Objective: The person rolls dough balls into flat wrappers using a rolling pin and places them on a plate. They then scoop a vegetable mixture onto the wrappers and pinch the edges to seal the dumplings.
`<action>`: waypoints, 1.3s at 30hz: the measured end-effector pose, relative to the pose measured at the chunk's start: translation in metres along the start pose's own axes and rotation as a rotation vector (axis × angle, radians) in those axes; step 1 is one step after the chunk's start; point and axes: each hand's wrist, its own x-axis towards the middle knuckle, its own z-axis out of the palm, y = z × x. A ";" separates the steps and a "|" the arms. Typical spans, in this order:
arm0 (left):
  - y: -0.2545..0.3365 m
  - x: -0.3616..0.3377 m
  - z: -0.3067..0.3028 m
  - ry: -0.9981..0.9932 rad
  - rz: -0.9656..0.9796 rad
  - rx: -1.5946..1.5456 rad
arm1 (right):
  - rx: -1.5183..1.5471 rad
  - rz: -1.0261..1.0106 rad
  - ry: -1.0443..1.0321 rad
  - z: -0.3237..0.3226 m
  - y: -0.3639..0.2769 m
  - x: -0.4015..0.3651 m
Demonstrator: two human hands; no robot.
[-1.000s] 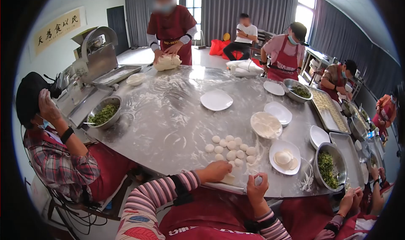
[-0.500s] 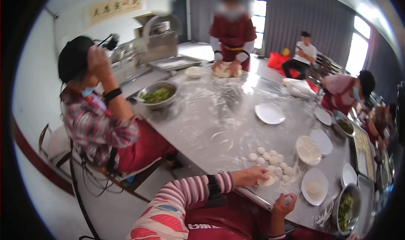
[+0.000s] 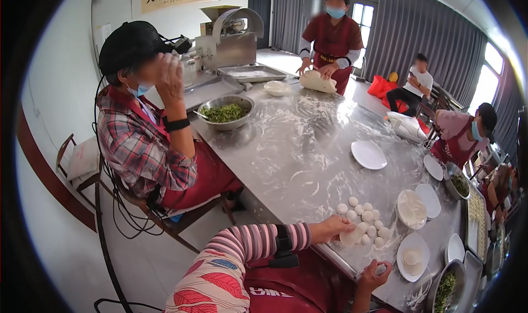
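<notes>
My left hand [image 3: 333, 229] pinches the edge of a thin round dough wrapper [image 3: 352, 236] over the near edge of the metal table. Just beyond the wrapper lie several small round dough pieces [image 3: 379, 224]. Lower right, at the table's edge, my right hand [image 3: 374, 276] has its fingers curled around something I cannot make out. To the right of the hands, a white plate [image 3: 421, 247] holds round wrappers [image 3: 412, 258].
A floury bowl [image 3: 411, 209], an empty white plate [image 3: 369, 154] and bowls of chopped greens [image 3: 224, 113] stand on the metal table [image 3: 286, 148]. One person sits at left, a hand raised to the face. Another presses a large dough lump [image 3: 318, 81] at the far end.
The camera view has shifted, so the scene sits lower and further right. My left hand still holds the wrapper, which now hangs more tilted. The far person's hands have moved on the dough.
</notes>
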 end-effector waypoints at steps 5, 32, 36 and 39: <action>-0.003 0.002 -0.002 0.059 -0.026 -0.007 | 0.092 0.122 -0.015 0.003 -0.025 0.002; 0.029 0.113 0.094 -0.054 0.084 0.390 | -0.122 -0.067 -0.038 -0.008 -0.046 0.010; 0.002 0.069 0.055 -0.039 0.471 1.418 | -0.137 -0.093 -0.011 -0.010 -0.054 0.010; -0.004 0.042 0.045 0.104 0.470 1.697 | -0.138 -0.079 -0.027 -0.012 -0.056 0.007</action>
